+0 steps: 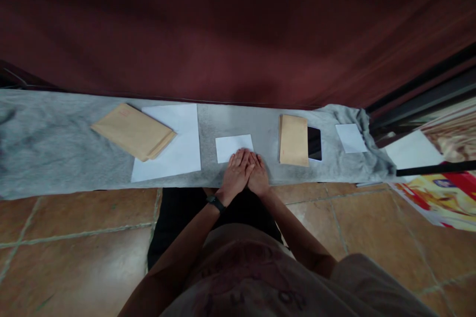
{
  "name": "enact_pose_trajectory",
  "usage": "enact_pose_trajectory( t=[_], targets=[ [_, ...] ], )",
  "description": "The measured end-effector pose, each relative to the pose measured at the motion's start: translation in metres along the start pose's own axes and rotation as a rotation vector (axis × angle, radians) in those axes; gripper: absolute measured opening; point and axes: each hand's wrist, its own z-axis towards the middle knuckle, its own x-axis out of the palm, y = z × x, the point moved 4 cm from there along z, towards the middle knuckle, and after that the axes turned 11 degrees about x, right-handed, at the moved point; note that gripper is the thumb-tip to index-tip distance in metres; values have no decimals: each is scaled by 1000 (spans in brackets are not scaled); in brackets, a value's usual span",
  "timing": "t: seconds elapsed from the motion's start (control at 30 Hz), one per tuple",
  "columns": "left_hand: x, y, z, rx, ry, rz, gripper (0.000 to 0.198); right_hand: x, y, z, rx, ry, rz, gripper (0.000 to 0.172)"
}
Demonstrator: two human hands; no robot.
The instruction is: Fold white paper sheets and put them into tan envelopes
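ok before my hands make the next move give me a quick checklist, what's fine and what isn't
1. Hands free: ok; the left hand and right hand rest together, with no grip on anything visible.
2. Middle white sheet uncovered: not ok; fingers cover its near right corner.
3. Left brown envelopes neatly squared: not ok; their edges are offset, and they overlap the large white sheet.
4. Dark-screened device fully exposed: not ok; the right brown envelopes lie against or over its left side.
5. Envelopes filled or empty: cannot tell; their insides are hidden.
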Motion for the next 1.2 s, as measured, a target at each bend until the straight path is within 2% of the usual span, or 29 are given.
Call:
enact_pose_trajectory(
  t=[0.23, 0.67, 0.9, 0.97, 1.1, 1.2],
  targets=[
    [-2, 12, -5, -34, 22, 102, 69, 0, -2, 0, 51, -32, 21, 59],
    [-19, 37, -31, -154, -130, 202, 81, -4, -13, -3, 107, -141, 74, 60],
    [-25, 41, -34, -189, -201, 192, 74, -5, -14, -5, 108, -160, 74, 61],
    [-22, 35, -30, -151, -181, 183, 70, -5, -13, -5, 107, -153, 68, 60],
    [-6, 15, -17, -9, -10, 139, 64, -4, -14, -4, 110, -122, 45, 57],
    [3, 5, -6, 32, 69, 112, 63, -4, -14, -4, 108, -89, 25, 55]
  ],
)
